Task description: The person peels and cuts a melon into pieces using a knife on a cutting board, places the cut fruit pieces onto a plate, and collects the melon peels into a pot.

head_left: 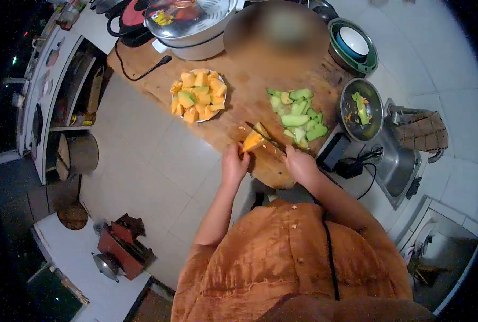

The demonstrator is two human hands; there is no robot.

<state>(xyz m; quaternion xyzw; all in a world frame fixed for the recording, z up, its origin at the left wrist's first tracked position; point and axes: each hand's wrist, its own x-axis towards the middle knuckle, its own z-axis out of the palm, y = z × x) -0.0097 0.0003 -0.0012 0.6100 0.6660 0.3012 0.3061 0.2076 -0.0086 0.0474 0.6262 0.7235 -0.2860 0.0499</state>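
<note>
An orange piece of pumpkin or melon [254,139] lies near the front edge of the wooden board [249,70]. My left hand [235,162] is closed on its left end. A dark knife [271,141] lies across the piece, its handle wrapped in my right hand [300,165]. To the left, a white plate [226,99] is heaped with orange chunks [201,95], some with green on them. Green peel pieces [295,120] are spread on the board to the right, close to my right hand.
A metal bowl with scraps [361,109] is at the right, beside the sink [397,174]. Stacked bowls [353,44] stand at the back right, a lidded white pot [192,45] at the back left. A black cable plug [165,60] lies on the board's left part.
</note>
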